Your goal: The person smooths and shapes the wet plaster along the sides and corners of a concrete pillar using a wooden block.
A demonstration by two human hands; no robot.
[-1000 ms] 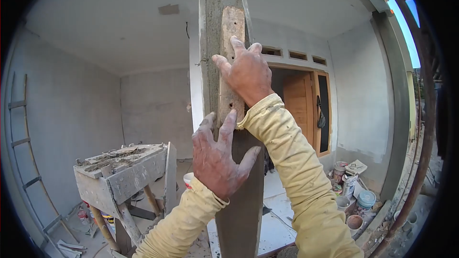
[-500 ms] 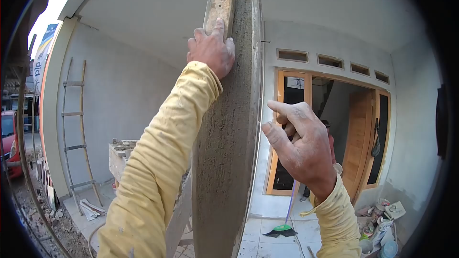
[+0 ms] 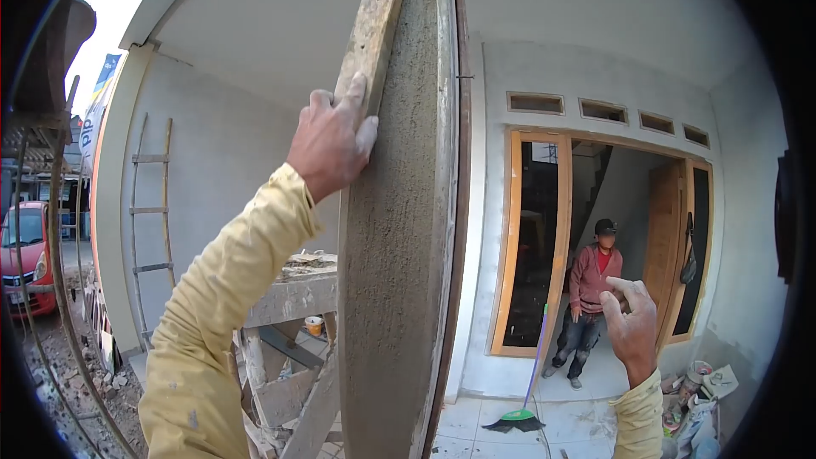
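Note:
A wet, rough-plastered column (image 3: 387, 306) rises through the middle of the view. My left hand (image 3: 333, 134) grips the lower end of a wooden float (image 3: 371, 30), a short thick board with small holes. The index finger lies along its face, and the float rests tilted against the column's left side. My right hand (image 3: 631, 321) is raised in the air to the right of the column. Its fingers are bent but apart, with nothing between them.
A rough wooden scaffold (image 3: 293, 302) stands behind the column at left. Beyond it a bamboo ladder (image 3: 151, 211) leans on the wall. At right, a person (image 3: 595, 289) stands by the doorway near a green broom (image 3: 516, 418). Buckets and rubble (image 3: 699, 395) lie in the corner.
My left hand and the float have shifted left and down in the view. My right hand has moved right and lower, farther from the column. The person in the doorway now shows fully.

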